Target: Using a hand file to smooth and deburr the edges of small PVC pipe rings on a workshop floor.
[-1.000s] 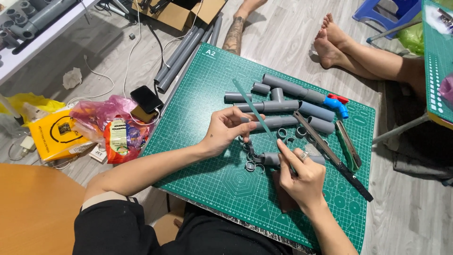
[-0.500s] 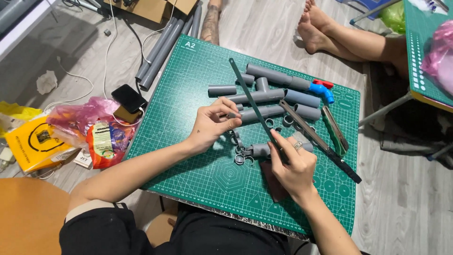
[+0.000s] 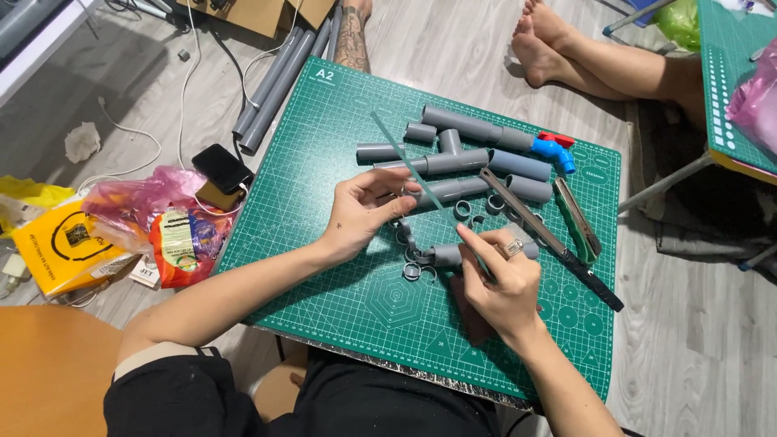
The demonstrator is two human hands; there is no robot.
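Note:
My left hand pinches the near end of a grey pipe lying on the green cutting mat. My right hand grips a thin green saw blade that slants up and left across that pipe. A short grey pipe stub lies just left of my right hand, with several cut grey rings beside it. More grey pipes and a tee piece lie further back, ending in a blue tap with a red handle.
A long black-handled tool and a green utility knife lie right of my hands. Another person's bare feet rest past the mat. On the floor to the left are long grey pipes, a phone, plastic bags and a wooden surface.
The view has shifted a little, so the mat sits further left and higher. Both hands keep the same hold on the pipe and the blade.

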